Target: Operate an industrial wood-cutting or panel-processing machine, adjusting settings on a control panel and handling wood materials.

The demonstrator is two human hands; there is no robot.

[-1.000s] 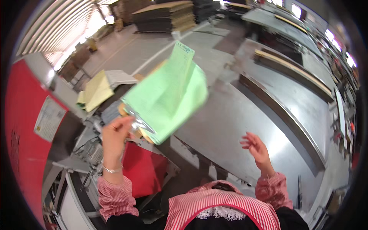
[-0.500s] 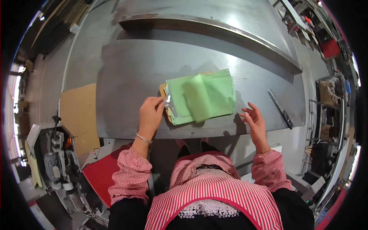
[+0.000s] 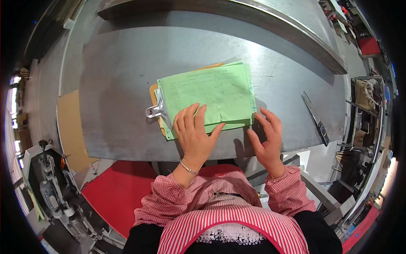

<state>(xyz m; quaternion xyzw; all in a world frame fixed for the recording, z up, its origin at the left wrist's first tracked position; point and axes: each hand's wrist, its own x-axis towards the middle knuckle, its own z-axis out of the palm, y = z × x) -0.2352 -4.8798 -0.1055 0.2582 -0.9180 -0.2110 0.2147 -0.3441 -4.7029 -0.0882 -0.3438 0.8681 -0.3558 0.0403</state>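
Several sheets of green paper (image 3: 207, 91) with printed lines lie on a brown clipboard (image 3: 153, 89), whose edge shows at the left. The clipboard's silver clip (image 3: 158, 111) holds the sheets at their left side. My left hand (image 3: 194, 131), a bracelet at its wrist, lies flat across the lower left of the top sheet with its fingers spread. At the lower right corner of the paper is my right hand (image 3: 267, 137), fingers apart and slightly curled. Its fingertips are close to the sheet's edge; whether they touch it I cannot tell.
The clipboard lies on a grey metal table (image 3: 118, 84). A long metal bar (image 3: 237, 17) crosses its far side. To the right is a box cutter (image 3: 315, 118) with a black handle. Cardboard (image 3: 72, 129) lies at the left, a red surface (image 3: 120, 192) below it.
My left hand has left the clip and come down flat on the paper. A blurred, turning green sheet now lies flat. My right hand has moved in toward the paper's corner.
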